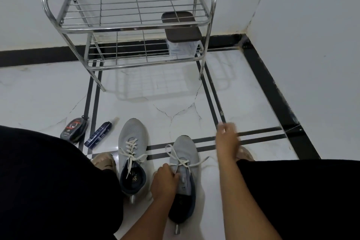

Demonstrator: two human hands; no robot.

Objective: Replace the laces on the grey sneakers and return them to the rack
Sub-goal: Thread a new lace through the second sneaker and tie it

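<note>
On right sneaker (184,163): left hand (164,180) presses tongue, fingers curled; right hand (227,138) raised, blurred, grip unclear.

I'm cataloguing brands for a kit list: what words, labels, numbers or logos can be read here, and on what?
Nothing is legible.
Dark oval polish container: red and white markings, too blurred to read.
Blue tube: pale print along its side, too small to read.
Left sneaker: small light mark on the insole, unreadable.
Right sneaker: faint insole mark, unreadable.
Dark-lidded box on the rack: no text shows.

Two grey sneakers (134,154) stand side by side at lower centre, toes pointing up-frame, white laces (134,153) loosely threaded; steel rack (128,25) at upper centre.
</note>
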